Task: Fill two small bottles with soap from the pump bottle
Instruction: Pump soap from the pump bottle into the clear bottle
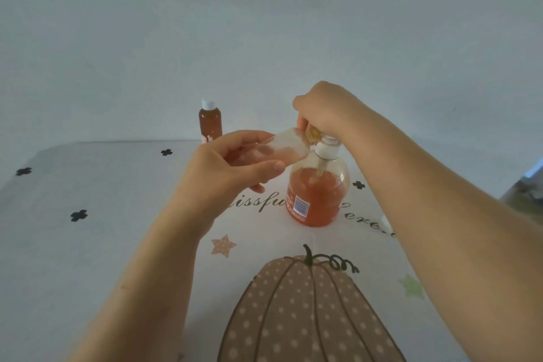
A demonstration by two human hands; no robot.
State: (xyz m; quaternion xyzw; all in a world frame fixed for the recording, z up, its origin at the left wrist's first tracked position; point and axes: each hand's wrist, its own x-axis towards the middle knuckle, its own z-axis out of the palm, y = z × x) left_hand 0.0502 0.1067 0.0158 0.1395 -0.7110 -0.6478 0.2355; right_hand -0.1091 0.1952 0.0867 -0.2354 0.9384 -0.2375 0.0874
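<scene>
— Where to look for the pump bottle (318, 194)?

— Mid-table, upright on the cloth (117, 244), just beyond the printed pumpkin (293, 311). About half full of orange soap.

— And on top of it?

— Covered by the right hand (326, 112), fingers curled down and bunched together over the pump head (328, 142). Only the white collar and a bit of the spout on show beneath.

— And the left hand (232, 173)?

— Raised just left of the spout, pinching the clear bottle (289, 147) between the thumb underneath and the fingers on top and behind.

— Held how?

— Tipped almost onto its side, mouth to the right, close up against the spout. Looks cloudy and mostly empty; hard to tell how much soap inside.

— Anything else out there?

— Far back at the table edge, well apart from both hands, a full bottle (210, 122): upright, brownish soap inside, closed with a white top. Also a white cap (385, 225) on the cloth to the right of the pump bottle, half hidden behind the right forearm.
</scene>
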